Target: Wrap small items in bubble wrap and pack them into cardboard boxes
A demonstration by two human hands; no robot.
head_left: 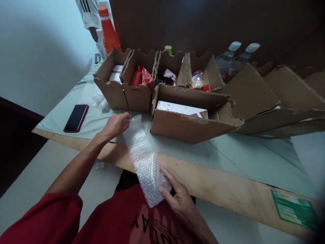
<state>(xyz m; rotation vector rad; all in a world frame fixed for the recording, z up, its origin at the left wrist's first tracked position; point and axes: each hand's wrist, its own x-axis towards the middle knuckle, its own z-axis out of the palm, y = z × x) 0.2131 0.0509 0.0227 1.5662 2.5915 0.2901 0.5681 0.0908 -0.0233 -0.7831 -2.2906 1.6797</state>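
A clear, silvery sheet of bubble wrap in a long strip (146, 159) stretches slantwise between the person's two hands at the centre of the frame, over the front edge of the wooden bench with a pale green cover (177, 144). The left hand (118, 124) pinches its upper end between thumb and curled fingers; the right hand (179, 196), lower down, grips its right edge near the bottom, thumb in front.

Some fingers of the right hand pass behind the wrap, and whether the wrap encloses anything cannot be told. Lettering on the dark red shirt (111, 220) is cut off at the lower border, and a person in a white sleeve (87, 13) shows only partly at upper left.

Just beyond the wrap, an open brown cardboard box (177, 127) holds a flat white carton (175, 107). Behind it, four upright cardboard bins stand in a row: the leftmost bin (110, 93) contains white-and-purple packs (116, 73), the second bin (138, 98) red packets (137, 77), the third bin (175, 59) a red-and-white packet (170, 75), the fourth bin (215, 76) clear and red packets (197, 80). The contents of the cardboard containers at right (269, 118) are hard to make out.
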